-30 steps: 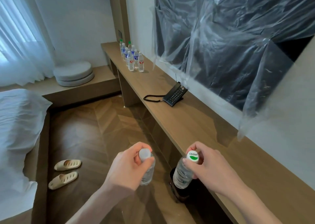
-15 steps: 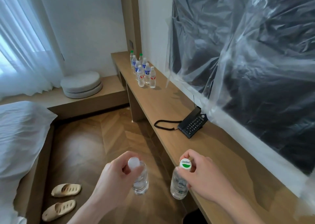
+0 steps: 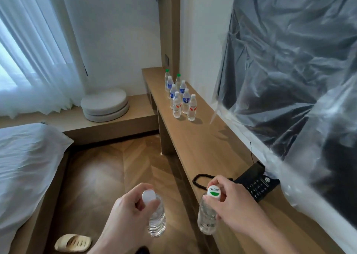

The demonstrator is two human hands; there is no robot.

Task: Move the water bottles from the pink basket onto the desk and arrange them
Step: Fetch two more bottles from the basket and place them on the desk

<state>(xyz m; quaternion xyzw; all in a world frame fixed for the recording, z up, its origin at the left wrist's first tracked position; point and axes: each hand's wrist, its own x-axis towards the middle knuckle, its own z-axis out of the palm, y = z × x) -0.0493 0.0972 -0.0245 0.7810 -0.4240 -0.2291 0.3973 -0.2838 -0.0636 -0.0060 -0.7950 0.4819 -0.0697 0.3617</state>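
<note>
My left hand [image 3: 127, 211] grips a clear water bottle with a plain white cap [image 3: 156, 221] by its neck, over the wooden floor. My right hand [image 3: 233, 205] holds a second clear bottle with a green-and-white cap [image 3: 207, 219] by its top, at the front edge of the long wooden desk [image 3: 201, 143]. Both bottles hang upright. Several water bottles [image 3: 179, 97] stand in two rows at the desk's far end, with blue, red and green markings. The pink basket is not in view.
A black telephone [image 3: 257, 184] with a coiled cord lies on the desk just beyond my right hand. Plastic-covered dark panel [image 3: 289, 60] hangs above the desk. A bed [image 3: 25, 166] is at left, a beige slipper [image 3: 73, 243] on the floor, round cushions [image 3: 104, 106] on a ledge.
The view has advanced along the desk: the row of bottles and the telephone are now much nearer. Both hands still carry their bottles, held the same way.
</note>
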